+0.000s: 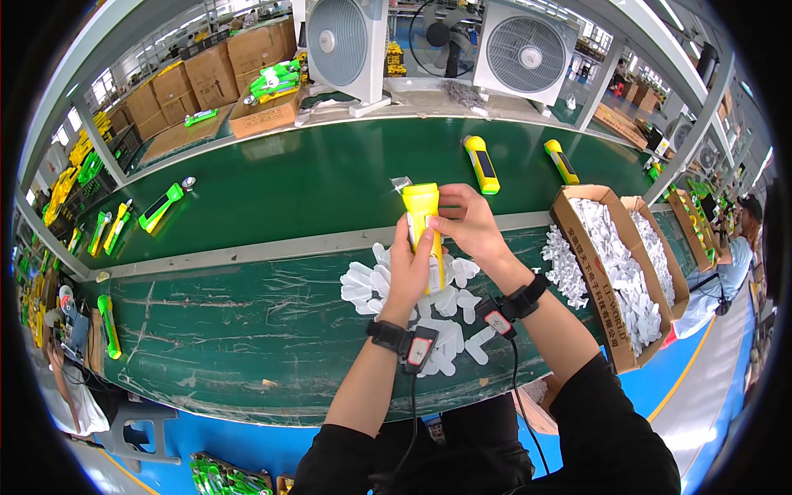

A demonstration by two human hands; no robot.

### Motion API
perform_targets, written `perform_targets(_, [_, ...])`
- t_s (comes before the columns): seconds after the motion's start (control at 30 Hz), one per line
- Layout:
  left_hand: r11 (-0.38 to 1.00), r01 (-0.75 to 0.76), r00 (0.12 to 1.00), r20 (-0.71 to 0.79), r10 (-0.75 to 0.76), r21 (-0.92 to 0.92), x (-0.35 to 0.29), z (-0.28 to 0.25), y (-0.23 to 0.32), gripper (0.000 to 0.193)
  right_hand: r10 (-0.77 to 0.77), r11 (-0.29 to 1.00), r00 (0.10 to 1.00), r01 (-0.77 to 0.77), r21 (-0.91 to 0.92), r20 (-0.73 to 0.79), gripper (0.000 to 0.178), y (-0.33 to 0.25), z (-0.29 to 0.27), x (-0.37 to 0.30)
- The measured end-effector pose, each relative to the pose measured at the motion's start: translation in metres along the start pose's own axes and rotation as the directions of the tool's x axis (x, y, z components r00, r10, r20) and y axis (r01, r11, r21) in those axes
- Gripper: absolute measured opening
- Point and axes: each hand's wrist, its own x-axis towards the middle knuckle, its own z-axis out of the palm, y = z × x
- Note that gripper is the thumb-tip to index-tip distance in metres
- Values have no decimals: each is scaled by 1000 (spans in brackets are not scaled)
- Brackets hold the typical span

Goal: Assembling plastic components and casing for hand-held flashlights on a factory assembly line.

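Observation:
A yellow flashlight (421,203) is held upright between both my hands, its wide head pointing away from me. My left hand (407,266) wraps round the body from the left, thumb on the front. From the right, my right hand (472,221) grips it near the head, thumb pressed on its face. A small clear-and-silver piece (401,183) shows beside the head; I cannot tell whether it is attached. Under and around my hands lie several flat white plastic pieces (446,340) on the green worktop (214,330).
A green conveyor belt (305,173) beyond carries yellow flashlights (481,165) and a green one (162,207). Cardboard boxes (606,289) of white parts stand at right, beside a pile of small white parts (564,266). A green flashlight (108,327) lies far left. Fans (525,54) stand behind.

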Motion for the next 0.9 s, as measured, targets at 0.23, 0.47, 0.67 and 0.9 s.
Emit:
perform_targets(0.23, [995, 78, 996, -27, -79, -58, -2, -5, -4, 24, 59, 970, 973, -108, 217, 224, 43, 3, 1, -6])
perform_targets(0.47, [997, 75, 997, 16, -75, -17, -2, -4, -5, 24, 113, 935, 974, -171, 311, 195, 38, 15, 1, -6])
perform_targets(0.67, [987, 82, 997, -4, -82, 141, -5, -2, 10, 27, 82, 974, 992, -99, 203, 92, 35, 17, 8, -11])
perform_targets(0.9, [949, 250, 968, 30, -249, -191, -2, -2, 9, 36, 50, 852, 872, -292, 435, 488, 44, 23, -20, -3])
